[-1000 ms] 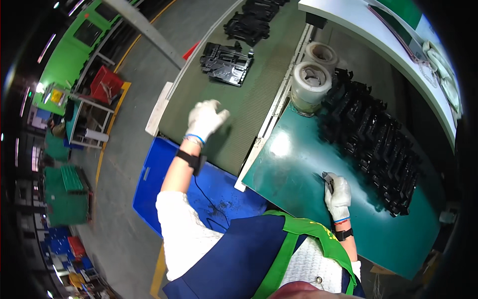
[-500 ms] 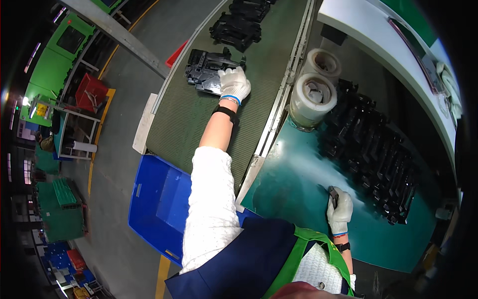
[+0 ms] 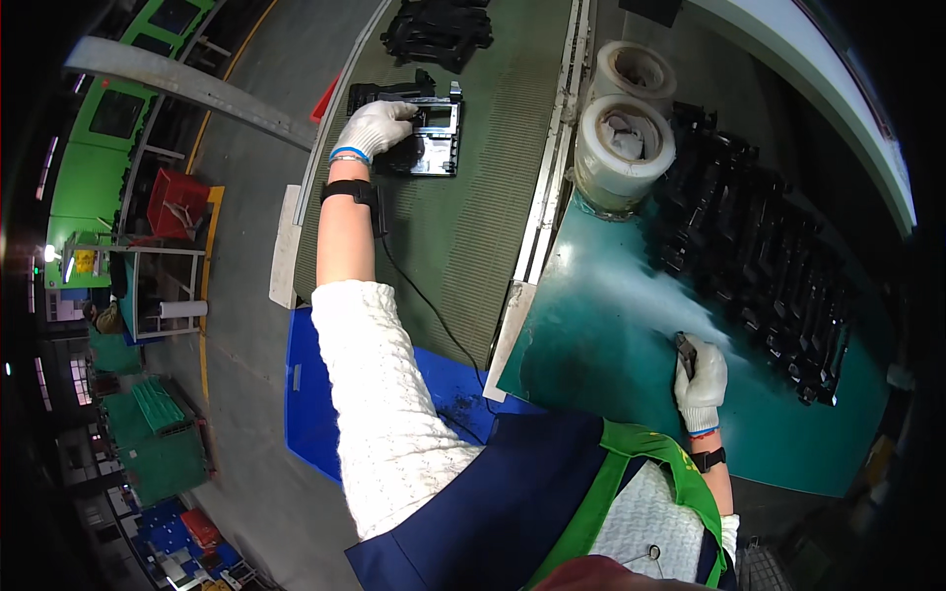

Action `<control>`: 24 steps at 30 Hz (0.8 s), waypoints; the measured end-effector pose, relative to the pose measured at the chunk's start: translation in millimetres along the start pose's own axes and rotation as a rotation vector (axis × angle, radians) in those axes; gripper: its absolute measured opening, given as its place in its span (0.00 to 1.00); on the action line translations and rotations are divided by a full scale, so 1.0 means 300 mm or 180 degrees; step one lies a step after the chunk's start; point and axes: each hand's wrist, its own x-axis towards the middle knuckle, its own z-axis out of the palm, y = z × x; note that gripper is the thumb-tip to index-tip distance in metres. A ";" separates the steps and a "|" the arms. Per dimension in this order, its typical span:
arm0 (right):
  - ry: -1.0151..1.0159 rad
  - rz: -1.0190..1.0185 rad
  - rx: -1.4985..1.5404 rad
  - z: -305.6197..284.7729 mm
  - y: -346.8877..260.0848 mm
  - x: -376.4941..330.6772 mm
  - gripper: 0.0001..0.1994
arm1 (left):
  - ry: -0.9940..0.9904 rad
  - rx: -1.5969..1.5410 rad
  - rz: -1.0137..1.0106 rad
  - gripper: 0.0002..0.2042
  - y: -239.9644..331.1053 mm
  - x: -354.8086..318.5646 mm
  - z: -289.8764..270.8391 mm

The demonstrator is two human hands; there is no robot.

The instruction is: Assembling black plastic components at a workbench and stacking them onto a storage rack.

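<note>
1. Green rubber covers the long belt (image 3: 473,227) that runs away from the person, and a black plastic frame (image 3: 426,138) lies flat on it, far out at arm's reach.
2. Beside the belt on the right is a shiny green counter (image 3: 591,364). A long pile of black parts (image 3: 759,256) lies along its far side.
3. Down by the person's knees sits a blue bin (image 3: 310,394), just under the near end of the belt.
4. Two fat rolls of clear tape (image 3: 624,148) stand at the far corner of the counter, one behind the other.
5. More black frames (image 3: 437,30) lie farther up the belt, apart from the one being touched.
6. The left hand (image 3: 372,128) wears a white glove. Its fingers (image 3: 399,113) curl over the left edge of the frame and look closed on it. The rest of the frame sticks out to the right of the glove.
7. The frame looks hard and light, with open holes in it. I think it would not bend, and the thick outer edge is the best place to grab. Thin bits inside might snap.
8. The right hand (image 3: 701,379) rests on the counter, well apart from the frame. Its fingers are wrapped tight around a small dark tool (image 3: 684,349).
</note>
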 end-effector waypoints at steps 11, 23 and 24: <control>0.0054 -0.0063 0.0005 0.007 -0.006 0.004 0.15 | 0.0067 0.1956 0.0872 0.21 0.156 -0.045 0.103; 0.0130 -0.0131 -0.0129 0.008 0.006 0.000 0.17 | 0.0652 0.1659 0.0132 0.20 0.007 0.083 -0.043; 0.0132 -0.0119 -0.0150 0.003 0.007 0.004 0.17 | 0.0611 0.1588 0.0035 0.21 -0.033 0.114 -0.020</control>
